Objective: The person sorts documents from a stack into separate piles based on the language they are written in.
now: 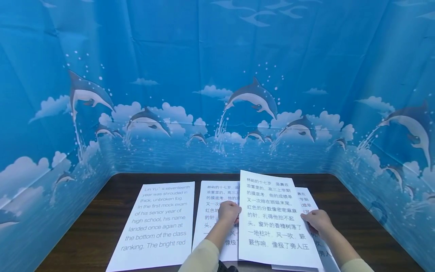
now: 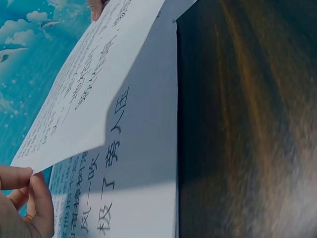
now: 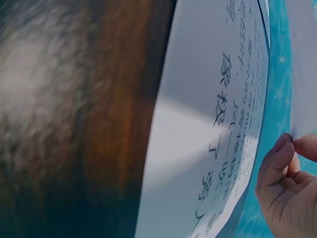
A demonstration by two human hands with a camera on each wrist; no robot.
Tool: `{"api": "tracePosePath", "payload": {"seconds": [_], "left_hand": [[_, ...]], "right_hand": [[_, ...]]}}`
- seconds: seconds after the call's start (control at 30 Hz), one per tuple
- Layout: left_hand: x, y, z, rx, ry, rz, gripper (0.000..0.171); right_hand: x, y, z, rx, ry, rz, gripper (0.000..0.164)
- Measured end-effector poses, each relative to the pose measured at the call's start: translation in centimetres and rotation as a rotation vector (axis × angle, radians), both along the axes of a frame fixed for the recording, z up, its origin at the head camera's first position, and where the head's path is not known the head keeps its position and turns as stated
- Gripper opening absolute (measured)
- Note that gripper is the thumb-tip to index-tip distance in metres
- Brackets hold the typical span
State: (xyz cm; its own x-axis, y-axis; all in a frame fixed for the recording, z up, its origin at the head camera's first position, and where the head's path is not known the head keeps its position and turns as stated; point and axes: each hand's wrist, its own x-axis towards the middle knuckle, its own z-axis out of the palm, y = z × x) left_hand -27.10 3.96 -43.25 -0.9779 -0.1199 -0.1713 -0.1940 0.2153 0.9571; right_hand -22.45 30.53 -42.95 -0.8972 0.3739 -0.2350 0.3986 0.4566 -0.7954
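Observation:
A sheet of paper printed with large Chinese characters is raised over the table in the head view, tilted toward me. My left hand pinches its left edge between thumb and fingers. At the opposite edge, my right hand pinches the paper the same way. The left wrist view shows the left hand at a corner of the lifted sheet. In the right wrist view, the right hand grips the sheet's edge. Below lie a middle Chinese sheet and a right-hand one, both partly covered.
An English printed sheet lies at the left of the dark wooden table. A blue curtain with dolphins and clouds surrounds the table at the back and sides. A small black object shows beside the left sleeve.

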Motion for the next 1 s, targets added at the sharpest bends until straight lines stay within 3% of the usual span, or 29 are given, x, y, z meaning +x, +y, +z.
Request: {"api": "tracePosePath", "payload": {"seconds": [0.53, 0.83, 1.0], "left_hand": [[0.6, 2.2, -0.2, -0.033, 0.036, 0.001, 0.004], [0.8, 3.1, -0.7, -0.003, 0.024, 0.01, 0.005], [1.1, 3.7, -0.8, -0.037, 0.035, 0.004, 0.004]], "right_hand": [[0.5, 1.9, 0.2, 0.022, -0.024, -0.019, 0.037], [0.6, 2.8, 0.0, 0.045, 0.0, -0.019, 0.033], [0.7, 3.4, -0.2, 0.053, -0.005, -0.024, 0.025]]}}
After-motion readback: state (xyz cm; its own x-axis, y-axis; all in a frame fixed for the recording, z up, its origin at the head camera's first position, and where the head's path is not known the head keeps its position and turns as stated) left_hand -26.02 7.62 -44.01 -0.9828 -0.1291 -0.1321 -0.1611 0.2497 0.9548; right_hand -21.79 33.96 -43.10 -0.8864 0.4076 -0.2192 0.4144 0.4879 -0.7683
